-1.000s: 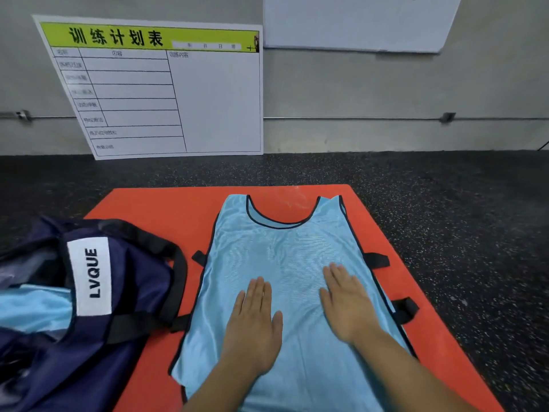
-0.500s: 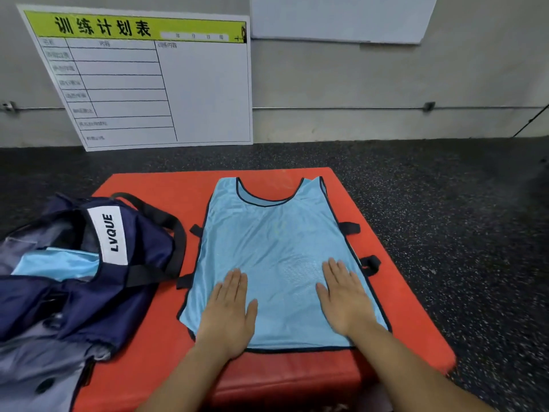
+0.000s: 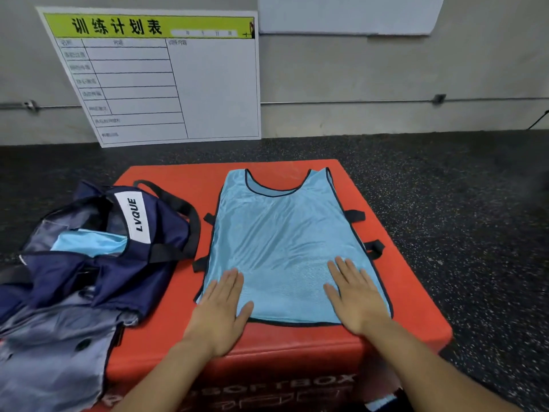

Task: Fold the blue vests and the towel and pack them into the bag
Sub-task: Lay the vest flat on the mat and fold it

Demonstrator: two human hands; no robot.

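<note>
Dim even light — soft blur, edges bowed.

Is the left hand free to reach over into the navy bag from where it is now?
Probably yes. The left hand lies flat and empty on the blue vest's near left corner, and the bag gapes open just left of it, nothing in between.

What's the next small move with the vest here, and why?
Probably pinch one side edge and fold it across. The light blue mesh vest lies flat and unfolded on the orange foam box, with the left hand and right hand resting flat on its lower corners. The navy bag beside it gapes open.
</note>
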